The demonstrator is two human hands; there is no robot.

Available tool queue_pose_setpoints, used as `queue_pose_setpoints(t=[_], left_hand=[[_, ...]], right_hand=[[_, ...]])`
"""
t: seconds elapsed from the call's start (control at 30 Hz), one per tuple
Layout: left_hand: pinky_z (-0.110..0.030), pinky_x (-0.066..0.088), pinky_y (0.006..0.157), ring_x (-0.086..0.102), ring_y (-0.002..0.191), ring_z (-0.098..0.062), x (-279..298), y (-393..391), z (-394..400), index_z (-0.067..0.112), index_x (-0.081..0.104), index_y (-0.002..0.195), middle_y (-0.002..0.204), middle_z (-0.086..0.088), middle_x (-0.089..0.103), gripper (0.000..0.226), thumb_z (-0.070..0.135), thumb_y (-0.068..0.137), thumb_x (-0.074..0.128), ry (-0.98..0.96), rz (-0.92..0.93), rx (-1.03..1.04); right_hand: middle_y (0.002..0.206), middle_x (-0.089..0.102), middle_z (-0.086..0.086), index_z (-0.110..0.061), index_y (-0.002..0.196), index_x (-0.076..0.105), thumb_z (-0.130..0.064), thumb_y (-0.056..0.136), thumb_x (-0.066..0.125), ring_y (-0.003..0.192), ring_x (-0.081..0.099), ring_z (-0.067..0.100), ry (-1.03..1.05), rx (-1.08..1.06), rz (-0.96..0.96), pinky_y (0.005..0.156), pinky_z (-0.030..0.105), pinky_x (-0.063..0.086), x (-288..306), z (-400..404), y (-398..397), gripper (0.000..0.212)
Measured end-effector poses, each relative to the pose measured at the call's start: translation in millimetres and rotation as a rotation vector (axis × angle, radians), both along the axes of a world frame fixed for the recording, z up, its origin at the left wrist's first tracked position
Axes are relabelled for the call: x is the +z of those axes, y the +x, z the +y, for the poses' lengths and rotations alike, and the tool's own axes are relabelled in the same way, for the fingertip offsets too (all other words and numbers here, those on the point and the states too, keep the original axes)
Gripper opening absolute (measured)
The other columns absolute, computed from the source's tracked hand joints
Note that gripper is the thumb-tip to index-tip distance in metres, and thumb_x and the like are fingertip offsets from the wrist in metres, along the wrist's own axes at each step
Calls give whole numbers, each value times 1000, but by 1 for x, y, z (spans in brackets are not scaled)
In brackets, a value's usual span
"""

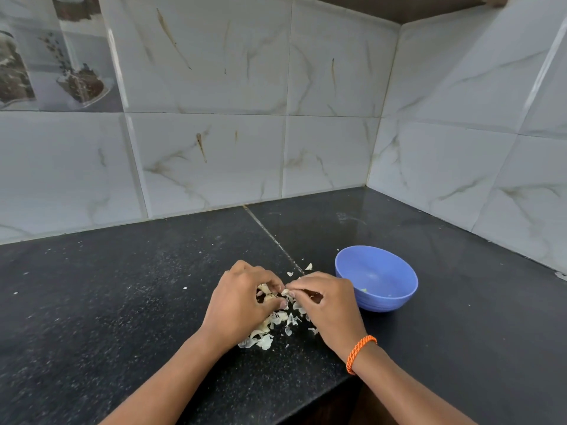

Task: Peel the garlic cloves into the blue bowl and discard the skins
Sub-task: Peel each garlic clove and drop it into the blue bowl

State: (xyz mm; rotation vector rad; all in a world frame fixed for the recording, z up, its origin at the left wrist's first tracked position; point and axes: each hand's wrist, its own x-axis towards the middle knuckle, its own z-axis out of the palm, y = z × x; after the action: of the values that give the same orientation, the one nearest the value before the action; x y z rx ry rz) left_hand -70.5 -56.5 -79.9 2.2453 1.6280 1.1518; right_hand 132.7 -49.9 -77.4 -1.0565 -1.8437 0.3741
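The blue bowl (376,279) stands on the black counter (122,302) just right of the hands, with only a few pale bits showing at its bottom. The left hand (242,297) curls around garlic pieces, and the right hand (322,302) pinches a garlic clove (286,292) between fingertips, both hands meeting above a pile of skins (270,329). The counter's front edge runs close under the wrists; open counter lies left and behind. An orange bracelet (359,352) circles the right wrist. Tiled walls (214,148) close the corner beyond.
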Motion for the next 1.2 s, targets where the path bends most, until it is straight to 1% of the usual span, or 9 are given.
queue_pose_setpoints(t=[0.1,0.2,0.37,0.5,0.63,0.8,1.0,1.1,1.2], left_hand=[[-20,43,76,53,102,1,3,2,-3,41,74,89,84,30,67,15,43,85,89,14,-9,52],[-17,41,75,57,97,-1,7,5,-7,38,77,89,81,32,61,12,37,86,89,16,-14,70],[-22,43,73,58,91,-1,7,6,-8,39,74,90,86,23,62,12,38,89,86,-5,-28,76],[-20,41,74,60,96,-4,8,8,-7,44,72,83,94,30,69,18,38,88,87,-35,-146,55],[-29,50,83,65,93,-11,11,8,-7,38,78,86,91,24,75,12,31,90,86,-53,-283,-18],[-33,50,82,64,88,-12,10,7,-6,37,77,85,87,21,75,14,28,92,84,-69,-306,-28],[-36,55,74,66,80,-9,10,5,-5,38,75,81,82,22,73,17,28,91,85,-38,-285,54],[-41,57,72,66,78,-10,10,3,-4,39,73,80,81,21,73,18,29,91,84,-29,-274,72],[-41,57,72,67,78,-11,11,4,-5,38,73,80,82,20,73,18,29,92,83,-29,-265,84]], right_hand=[[88,78,-15,-24,95,86,-6,87,83,83,73,6,-7,0,47,70,27,59,-3,5,-2,20],[87,77,-15,-26,94,84,-7,89,82,77,74,12,-71,37,118,67,35,62,-1,1,-4,20],[86,74,-13,-31,98,78,-11,90,81,69,71,17,-161,67,161,60,42,60,1,-1,-5,22],[93,74,-11,-34,111,75,-14,91,81,71,72,18,-199,93,206,60,32,60,2,-1,-4,29],[94,74,-12,-34,117,73,-16,92,82,73,73,17,-207,94,233,61,21,56,3,0,-2,32],[93,72,-15,-33,117,74,-13,92,81,71,71,16,-196,78,196,59,25,58,0,1,-4,33],[91,73,-13,-33,118,74,-12,94,79,71,69,11,-168,32,138,62,17,54,-4,3,-2,32],[99,76,-15,-36,126,73,-19,101,70,82,74,7,-147,9,102,68,18,57,-7,4,-1,31],[101,77,-16,-40,134,69,-27,110,56,86,74,8,-115,25,66,76,27,62,-8,2,-1,30]])
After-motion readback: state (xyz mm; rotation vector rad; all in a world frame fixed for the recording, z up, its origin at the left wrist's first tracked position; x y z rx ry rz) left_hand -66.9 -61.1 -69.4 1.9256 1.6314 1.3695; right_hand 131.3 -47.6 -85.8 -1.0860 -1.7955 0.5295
